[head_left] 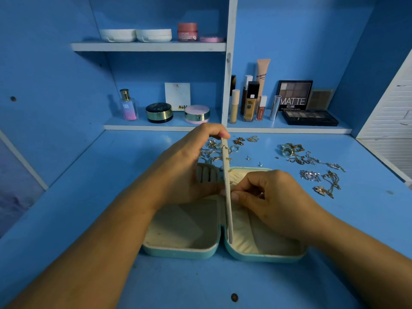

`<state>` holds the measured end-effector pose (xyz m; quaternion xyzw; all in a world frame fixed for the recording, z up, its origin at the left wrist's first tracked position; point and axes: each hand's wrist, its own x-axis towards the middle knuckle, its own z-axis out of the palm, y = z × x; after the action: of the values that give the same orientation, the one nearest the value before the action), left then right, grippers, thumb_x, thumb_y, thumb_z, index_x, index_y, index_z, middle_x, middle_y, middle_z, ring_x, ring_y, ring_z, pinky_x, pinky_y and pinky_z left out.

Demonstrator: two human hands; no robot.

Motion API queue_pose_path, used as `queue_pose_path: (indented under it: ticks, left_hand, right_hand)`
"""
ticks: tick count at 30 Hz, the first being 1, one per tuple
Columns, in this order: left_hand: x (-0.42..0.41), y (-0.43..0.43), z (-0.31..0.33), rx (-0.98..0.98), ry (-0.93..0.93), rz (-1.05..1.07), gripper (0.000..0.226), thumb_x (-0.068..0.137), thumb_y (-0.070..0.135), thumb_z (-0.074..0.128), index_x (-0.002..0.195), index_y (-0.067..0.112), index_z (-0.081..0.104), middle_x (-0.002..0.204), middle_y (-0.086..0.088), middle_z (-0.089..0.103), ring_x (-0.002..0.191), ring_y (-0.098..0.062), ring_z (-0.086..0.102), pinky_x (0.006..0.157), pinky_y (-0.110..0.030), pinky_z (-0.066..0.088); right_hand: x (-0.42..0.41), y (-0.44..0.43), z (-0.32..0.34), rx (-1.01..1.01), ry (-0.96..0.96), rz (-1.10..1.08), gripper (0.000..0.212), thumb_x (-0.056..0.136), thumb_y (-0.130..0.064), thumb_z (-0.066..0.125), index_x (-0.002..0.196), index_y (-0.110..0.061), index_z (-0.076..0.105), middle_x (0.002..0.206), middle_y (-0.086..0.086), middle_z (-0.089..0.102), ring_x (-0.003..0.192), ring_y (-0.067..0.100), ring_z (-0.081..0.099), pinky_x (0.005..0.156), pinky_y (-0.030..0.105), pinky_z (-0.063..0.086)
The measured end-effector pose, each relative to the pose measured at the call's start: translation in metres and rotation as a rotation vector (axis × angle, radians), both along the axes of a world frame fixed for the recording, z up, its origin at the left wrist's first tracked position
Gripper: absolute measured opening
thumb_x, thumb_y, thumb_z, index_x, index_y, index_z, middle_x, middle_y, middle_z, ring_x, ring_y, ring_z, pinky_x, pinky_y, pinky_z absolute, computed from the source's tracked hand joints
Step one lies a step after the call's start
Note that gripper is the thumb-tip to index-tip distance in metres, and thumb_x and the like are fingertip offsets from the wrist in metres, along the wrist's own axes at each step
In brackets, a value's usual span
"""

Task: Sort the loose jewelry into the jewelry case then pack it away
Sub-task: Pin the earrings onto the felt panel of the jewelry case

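A teal jewelry case (180, 250) lies open on the blue desk, its cream lining showing in both halves. A thin cream divider panel (227, 197) stands upright along the hinge, with small earrings pinned near its top. My left hand (189, 166) grips the panel, thumb and forefinger at its top edge. My right hand (272, 197) pinches something small against the panel's right face; what it is I cannot tell. Loose rings (211, 152) lie behind the case. Chains and necklaces (312, 161) are spread at the right, with two stud earrings (254, 160) between.
Low shelves behind hold a perfume bottle (128, 105), compacts (159, 112), foundation bottles (250, 101) and eyeshadow palettes (310, 118). An upper shelf carries white cases (136, 35) and a pink jar (187, 31). A white louvred panel (392, 121) borders the right.
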<state>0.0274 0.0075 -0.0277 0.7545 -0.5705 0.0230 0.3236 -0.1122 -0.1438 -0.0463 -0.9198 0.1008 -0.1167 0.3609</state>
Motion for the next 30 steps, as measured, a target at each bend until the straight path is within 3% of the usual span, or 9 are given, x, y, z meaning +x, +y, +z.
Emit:
queue_pose_path:
  ticks: [4,8,19,24,30]
  left_hand:
    - [0.007,-0.007,-0.002,-0.033,0.142,0.045,0.055,0.062,0.059,0.058,0.11,0.066,0.031,0.123,0.041,0.043,0.121,0.019,0.038,0.099,-0.01,0.031]
    - [0.002,0.001,0.0,-0.019,0.035,-0.014,0.075,0.061,0.053,0.068,0.124,0.048,0.028,0.132,0.019,0.044,0.127,0.008,0.04,0.1,-0.003,0.028]
    - [0.001,0.0,0.0,-0.031,0.018,-0.021,0.074,0.062,0.056,0.067,0.124,0.049,0.027,0.132,0.019,0.044,0.128,-0.003,0.044,0.103,-0.013,0.034]
    - [0.003,0.0,0.0,-0.027,0.016,-0.027,0.076,0.061,0.057,0.068,0.125,0.048,0.027,0.132,0.019,0.045,0.127,0.007,0.041,0.098,-0.003,0.029]
    - [0.006,-0.005,-0.002,-0.014,0.061,-0.021,0.068,0.059,0.059,0.065,0.118,0.054,0.032,0.125,0.034,0.043,0.122,0.017,0.038,0.101,-0.007,0.03]
  right_hand:
    - [0.001,-0.009,0.01,0.007,0.11,0.074,0.004,0.083,-0.03,0.071,0.087,-0.029,0.073,0.076,-0.015,0.069,0.069,-0.004,0.06,0.064,0.009,0.045]
    - [0.001,-0.012,0.011,0.001,0.132,0.131,0.008,0.085,-0.026,0.069,0.092,-0.029,0.072,0.075,-0.017,0.067,0.066,-0.008,0.058,0.061,0.006,0.042]
    - [0.002,-0.012,0.008,-0.023,0.038,0.134,0.009,0.085,-0.025,0.067,0.078,-0.028,0.066,0.071,-0.01,0.065,0.062,0.0,0.055,0.059,0.011,0.043]
    - [0.004,-0.011,0.006,-0.061,0.038,0.14,0.01,0.085,-0.023,0.066,0.076,-0.029,0.062,0.073,-0.009,0.064,0.069,0.006,0.057,0.06,0.012,0.044]
    - [0.004,-0.012,0.004,-0.092,0.055,0.15,0.008,0.084,-0.025,0.065,0.077,-0.028,0.061,0.074,-0.007,0.064,0.07,0.009,0.058,0.063,0.021,0.05]
